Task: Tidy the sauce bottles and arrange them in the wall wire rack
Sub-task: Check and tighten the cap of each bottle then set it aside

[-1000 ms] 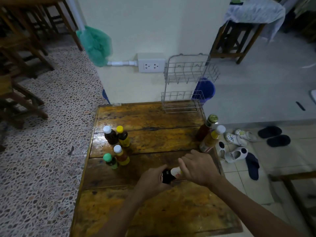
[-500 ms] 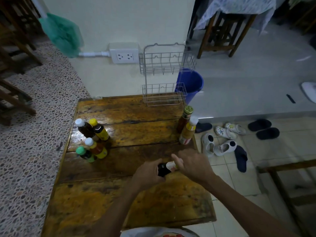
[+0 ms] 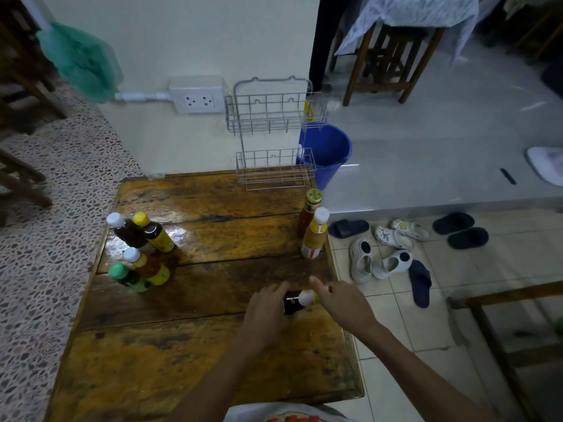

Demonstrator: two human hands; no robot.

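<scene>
wooden table (worn, glossy) | four bottles left | two bottles right edge

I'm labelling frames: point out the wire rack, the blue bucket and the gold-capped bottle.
wire rack (image 3: 275, 112), head view, upper basket's front wires.
blue bucket (image 3: 333, 147), head view, inner wall.
gold-capped bottle (image 3: 314, 195), head view, its cap.

open tabletop toward wire rack, bottle pair flanking right edge

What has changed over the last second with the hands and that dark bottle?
Little. The left hand still grips the dark bottle, and the right hand stays at its white cap, though its thumb now sticks up. Only the camera view shifted. The other bottles stand as before; the wire rack is still empty.
</scene>
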